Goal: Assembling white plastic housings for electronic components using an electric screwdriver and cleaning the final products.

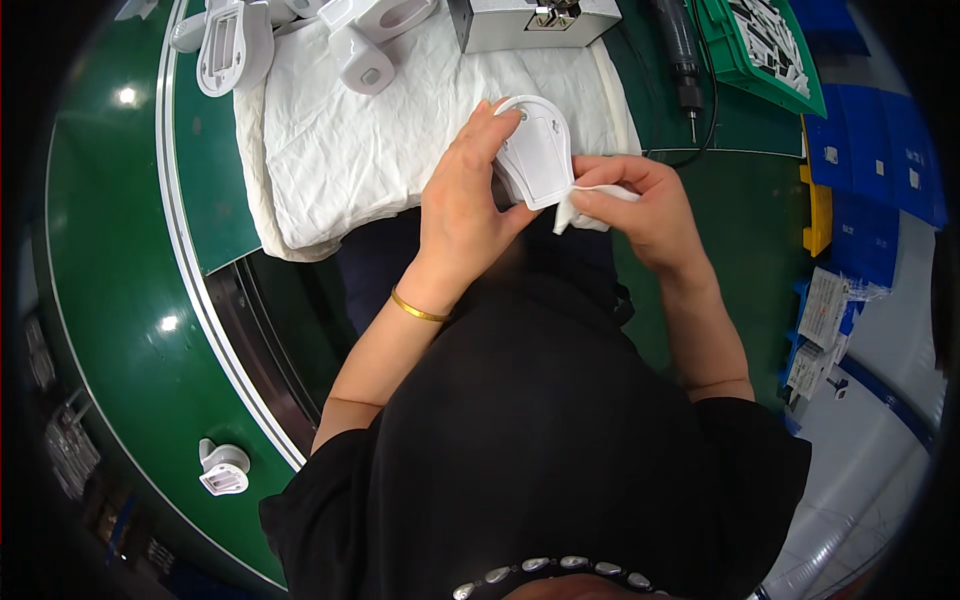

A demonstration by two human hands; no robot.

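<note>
A white plastic housing (537, 150), rounded at its far end and with a recessed face turned up, is held above the near edge of the cloth pad. My left hand (467, 185) grips it from the left, fingers over the far rim and thumb at the near end. In my right hand (640, 205) a small white cloth (590, 205) is pinched between thumb and fingers. That cloth touches or lies right beside the housing's near right corner; I cannot tell which.
A white cloth pad (345, 150) covers the bench, with white plastic parts (235, 48) at its far left. Behind stands a metal box (540, 28). To the right are an electric screwdriver (682, 65) and a green bin (745, 50) of small parts. Another white part (224, 468) sits on the green surface at left.
</note>
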